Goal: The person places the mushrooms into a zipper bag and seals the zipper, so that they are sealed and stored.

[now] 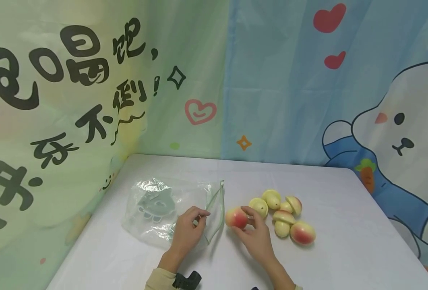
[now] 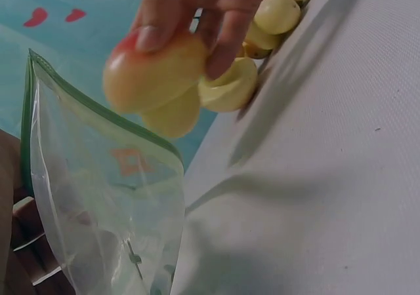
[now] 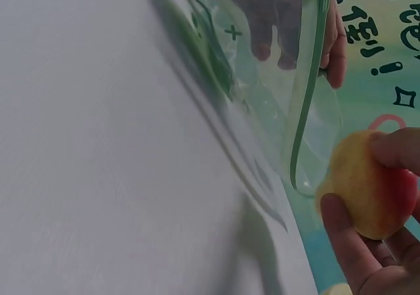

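A clear plastic zip bag [image 1: 195,189] with a grey-green print lies on the table, its green-edged mouth [image 3: 308,92] raised and parted toward the right. My left hand [image 1: 188,229] pinches the bag near that mouth; in the right wrist view its fingers show through the plastic. Just right of the opening, my right hand [image 1: 257,237] holds a red-and-yellow toy mushroom [image 1: 236,218] between thumb and fingers. The mushroom's rounded cap [image 2: 154,72] and pale stem [image 2: 174,115] show in the left wrist view, over the bag's green edge.
Right of the right hand, several pale yellow and red toy mushrooms [image 1: 282,217] lie clustered, with a larger red-and-yellow one [image 1: 302,233] at the near right. The white table [image 1: 344,249] meets printed curtains [image 1: 279,100] at its back and left side.
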Motion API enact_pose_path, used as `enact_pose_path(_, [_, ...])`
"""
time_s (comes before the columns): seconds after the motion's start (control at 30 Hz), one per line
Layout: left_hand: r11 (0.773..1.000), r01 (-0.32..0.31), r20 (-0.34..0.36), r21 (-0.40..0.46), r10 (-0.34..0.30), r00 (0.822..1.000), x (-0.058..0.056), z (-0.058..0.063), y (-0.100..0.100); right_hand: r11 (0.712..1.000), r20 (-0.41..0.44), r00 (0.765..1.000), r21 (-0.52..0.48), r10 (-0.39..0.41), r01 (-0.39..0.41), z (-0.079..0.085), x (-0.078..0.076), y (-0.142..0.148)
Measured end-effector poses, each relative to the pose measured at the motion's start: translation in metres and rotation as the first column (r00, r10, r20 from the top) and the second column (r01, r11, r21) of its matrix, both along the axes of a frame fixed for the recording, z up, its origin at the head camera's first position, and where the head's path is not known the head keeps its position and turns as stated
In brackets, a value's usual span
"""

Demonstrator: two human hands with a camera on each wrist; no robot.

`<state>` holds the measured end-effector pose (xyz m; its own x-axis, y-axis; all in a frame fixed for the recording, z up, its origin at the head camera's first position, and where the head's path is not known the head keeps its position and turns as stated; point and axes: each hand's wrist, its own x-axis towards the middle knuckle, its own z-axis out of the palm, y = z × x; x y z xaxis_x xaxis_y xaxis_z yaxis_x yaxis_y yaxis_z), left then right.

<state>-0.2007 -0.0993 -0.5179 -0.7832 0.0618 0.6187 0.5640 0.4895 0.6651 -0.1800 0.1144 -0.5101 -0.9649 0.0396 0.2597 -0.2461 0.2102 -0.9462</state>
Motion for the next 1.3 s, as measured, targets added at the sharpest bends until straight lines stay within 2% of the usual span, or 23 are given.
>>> enact_pose_path(0.17, [1.0,-0.001,-0.02,-0.002,0.001,1.0,0.0,-0.002,0.001,0.995,-0.029,0.999,-0.088,0.045,-0.048,-0.003,-0.014,-0.016])
enact_pose_path(0.27, [1.0,-0.022,0.004,0.009,0.022,1.0,0.0,-0.001,0.002,0.987,-0.016,0.996,-0.138,0.082,-0.084,-0.007,-0.019,-0.025])
enact_pose_path(0.43, [0.994,-0.07,0.084,0.084,0.063,0.995,0.002,0.002,0.003,0.976,0.036,0.993,-0.191,0.112,-0.104,-0.015,-0.022,-0.035])
enact_pose_path(0.6, [0.986,-0.086,0.075,0.139,0.077,0.994,0.003,0.006,0.002,0.972,0.06,0.989,-0.2,0.136,-0.121,-0.024,-0.023,-0.038])
enact_pose_path(0.77, [0.987,-0.065,0.086,0.148,0.052,0.995,0.004,0.006,0.002,0.974,0.051,0.986,-0.171,0.157,-0.146,-0.028,-0.026,-0.042])
enact_pose_path(0.97, [0.99,-0.037,0.084,0.135,0.025,0.996,0.004,0.007,0.002,0.988,0.035,0.988,-0.041,0.149,-0.148,-0.029,-0.029,-0.049])
enact_pose_path(1.1, [0.991,-0.036,0.069,0.127,0.027,0.997,0.004,0.007,0.002,0.984,-0.009,0.985,0.033,0.173,-0.173,-0.03,-0.031,-0.052])
enact_pose_path(1.3, [0.991,-0.058,0.06,0.118,0.051,0.997,0.003,0.007,0.001,0.982,-0.002,0.982,0.012,0.186,-0.186,-0.029,-0.029,-0.052])
